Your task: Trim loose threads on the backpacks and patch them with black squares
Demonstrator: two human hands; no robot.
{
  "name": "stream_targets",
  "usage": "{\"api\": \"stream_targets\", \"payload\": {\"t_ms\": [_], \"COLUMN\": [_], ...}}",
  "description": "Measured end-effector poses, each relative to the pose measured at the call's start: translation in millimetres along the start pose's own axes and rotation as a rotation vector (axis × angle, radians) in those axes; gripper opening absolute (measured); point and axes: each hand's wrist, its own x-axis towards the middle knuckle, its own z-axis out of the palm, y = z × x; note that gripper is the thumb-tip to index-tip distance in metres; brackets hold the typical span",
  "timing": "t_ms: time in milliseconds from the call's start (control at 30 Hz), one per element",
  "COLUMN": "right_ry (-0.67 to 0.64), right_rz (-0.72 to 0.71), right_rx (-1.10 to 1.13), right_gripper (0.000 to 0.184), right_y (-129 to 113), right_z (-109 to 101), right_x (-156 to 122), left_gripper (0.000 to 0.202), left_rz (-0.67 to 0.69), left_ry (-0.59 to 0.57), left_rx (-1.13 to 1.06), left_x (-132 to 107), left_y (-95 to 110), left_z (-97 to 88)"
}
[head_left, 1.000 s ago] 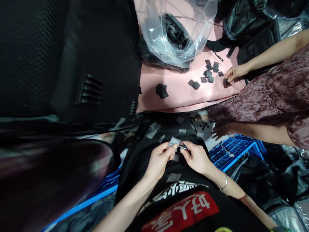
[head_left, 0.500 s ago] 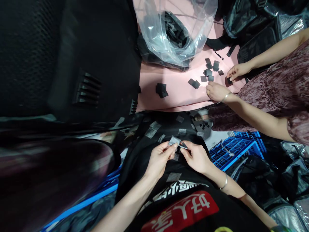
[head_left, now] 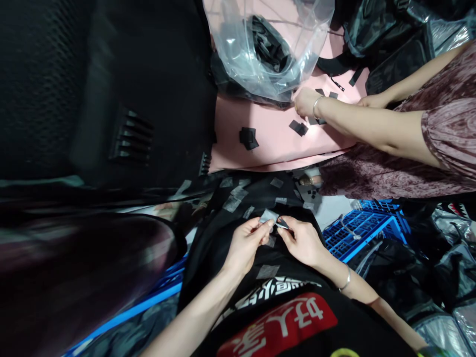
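Over my lap, both my hands meet at a small grey square piece. My left hand is closed, pinching that piece between thumb and fingers. Just to its right my right hand is closed in a pinch on a thin dark piece that touches or adjoins the grey square's edge; I cannot tell whether the two are joined. Several translucent film squares lie scattered on the black apron below and beyond my hands.
A pink-covered table is ahead, bearing small black squares and a clear plastic bag with black items. At right a co-worker's hand reaches across it. A blue crate and dark bags stand right; a black surface fills the left.
The co-worker's nearer arm has reached farther over the table, toward the plastic bag, covering some black squares. My own hands look nearly unmoved.
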Motion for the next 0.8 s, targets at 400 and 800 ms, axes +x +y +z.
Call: {"api": "stream_targets", "payload": {"t_ms": [400,800], "right_ry": [-0.003,-0.003], "right_rz": [-0.005,-0.009], "right_rx": [-0.004,-0.014], "right_gripper": [0.028,0.027], "right_y": [0.6,0.0], "right_z": [-0.1,-0.3], "right_x": [0.6,0.2], "left_gripper": [0.032,0.031], "left_rz": [-0.005,0.027], "left_ry": [0.007,0.020], "left_rx": [0.006,0.054], "left_x": [-0.6,-0.9], "left_y": [2.9,2.6], "left_z": [1.9,1.7]}}
